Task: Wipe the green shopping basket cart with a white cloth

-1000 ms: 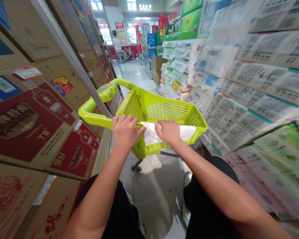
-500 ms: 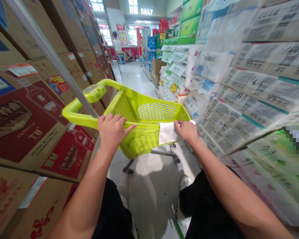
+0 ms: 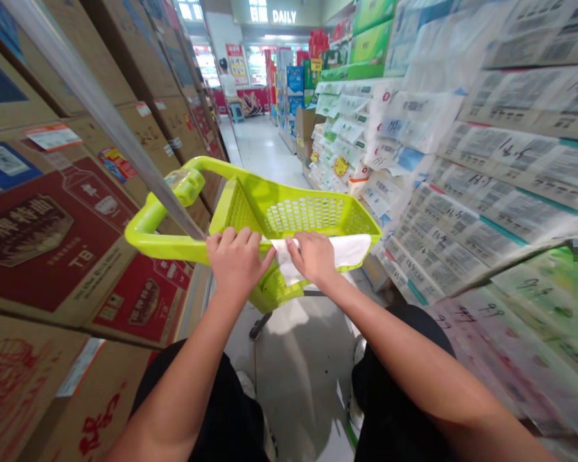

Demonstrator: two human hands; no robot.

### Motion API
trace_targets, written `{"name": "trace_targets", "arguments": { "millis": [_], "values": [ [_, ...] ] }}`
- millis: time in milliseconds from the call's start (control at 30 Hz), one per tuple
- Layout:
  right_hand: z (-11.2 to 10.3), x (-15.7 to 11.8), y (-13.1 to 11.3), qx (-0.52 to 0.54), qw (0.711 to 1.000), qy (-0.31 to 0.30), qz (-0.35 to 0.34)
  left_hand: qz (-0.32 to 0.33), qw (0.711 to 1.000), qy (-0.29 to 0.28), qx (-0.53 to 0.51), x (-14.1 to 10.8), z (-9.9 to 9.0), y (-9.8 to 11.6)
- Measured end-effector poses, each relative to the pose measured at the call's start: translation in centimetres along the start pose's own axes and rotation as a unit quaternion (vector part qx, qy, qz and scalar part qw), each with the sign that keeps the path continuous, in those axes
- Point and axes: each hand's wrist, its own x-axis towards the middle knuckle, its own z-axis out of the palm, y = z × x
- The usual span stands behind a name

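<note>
A lime-green shopping cart (image 3: pixel 313 215) with a perforated basket stands sideways in front of me, its handle loop at the left. My left hand (image 3: pixel 236 260) is wrapped over the near rim, close to where the handle begins. To its right, my right hand (image 3: pixel 315 256) presses a white cloth (image 3: pixel 352 249) against the same rim, fingers curled over the top edge. The cloth drapes along the rim on both sides of that hand. My two thumbs nearly meet. The inside of the basket shows no goods.
Stacked cardboard cartons (image 3: pixel 24 224) wall the left side, with a slanted metal pole (image 3: pixel 110 122) before them. Packaged paper goods (image 3: pixel 491 167) are piled high at the right. Beyond the cart the tiled aisle floor (image 3: pixel 264 151) runs back to a seated person (image 3: pixel 228 86).
My right hand has slid left along the rim with the cloth, coming close to my left hand. The cloth now lies stretched out to the right. My left hand keeps its hold.
</note>
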Motion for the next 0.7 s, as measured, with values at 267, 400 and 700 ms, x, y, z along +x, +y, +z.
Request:
{"name": "trace_targets", "arguments": {
  "millis": [267,400,700],
  "values": [
    [0.1,0.4,-0.1,-0.001,0.999,0.004,-0.045,0.005,0.997,-0.030,-0.065,0.1,-1.2,0.7],
    [0.1,0.3,3.7,-0.054,0.998,-0.011,0.010,-0.006,0.997,-0.024,-0.075,0.2,-0.6,-0.8],
    [0.3,-1.3,9.9,-0.098,0.991,0.029,0.090,0.009,0.998,-0.039,-0.052,0.7,0.1,-1.2]
  ]
}}
